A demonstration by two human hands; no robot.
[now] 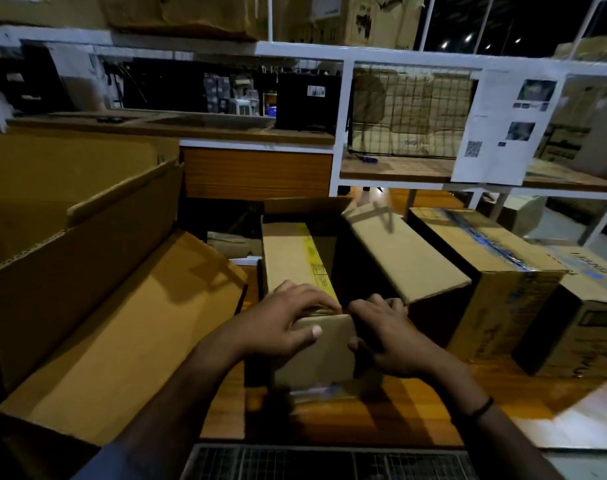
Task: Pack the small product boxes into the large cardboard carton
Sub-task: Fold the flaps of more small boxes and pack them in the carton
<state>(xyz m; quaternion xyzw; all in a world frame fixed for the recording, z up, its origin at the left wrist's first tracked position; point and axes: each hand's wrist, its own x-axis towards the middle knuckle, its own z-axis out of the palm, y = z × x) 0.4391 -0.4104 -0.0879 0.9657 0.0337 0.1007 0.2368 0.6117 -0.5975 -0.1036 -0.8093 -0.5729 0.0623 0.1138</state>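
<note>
Head view. My left hand and right hand are close together, fingertips nearly meeting. Both are clamped on a brown cardboard panel at the near edge of the open carton.

Left hand: the fingers curl over the panel's top edge and the thumb lies flat across its near face. Right hand: the fingers curl over the top beside the left fingertips, with the thumb against the panel's right edge. I cannot tell whether this panel is a small box or the carton's own near flap.

The carton stands directly beyond my fingers. Its far flap is upright, and its right flap splays outward beyond my right hand. Inside, just beyond my left fingers, lies a brown surface with a yellow strip. Beyond my right fingers the interior is dark.

Left of my left arm sits a large open box with its flaps out. Right of my right hand stands a closed box with blue tape. A dark band circles my right wrist. A wooden tabletop lies under both forearms.
</note>
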